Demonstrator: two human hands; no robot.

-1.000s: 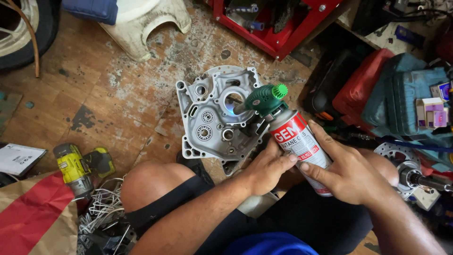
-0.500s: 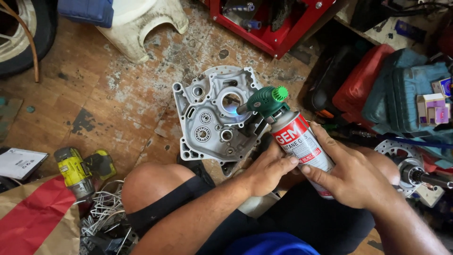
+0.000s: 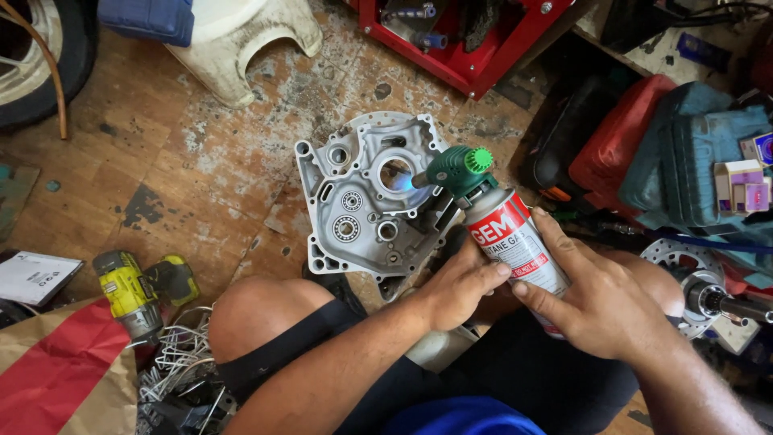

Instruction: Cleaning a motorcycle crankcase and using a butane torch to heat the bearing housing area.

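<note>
Both hands wrap a smooth red-and-white metal gas can [image 3: 519,246] held tilted over the lap: the right hand [image 3: 600,302] closes round its lower body, and the left hand [image 3: 459,286] grips its near side, fingertips on the label. On top sits a green plastic torch head [image 3: 455,171] with a ribbed knob, its nozzle aimed at the round bore of a grey cast-metal engine case [image 3: 362,201], where a small blue flame shows. The case lies flat on the worn, paint-flecked wooden floor [image 3: 185,169], ribbed and studded with bearings. A yellow drill [image 3: 129,292] lies by a tangle of what looks like white wire [image 3: 181,358].
</note>
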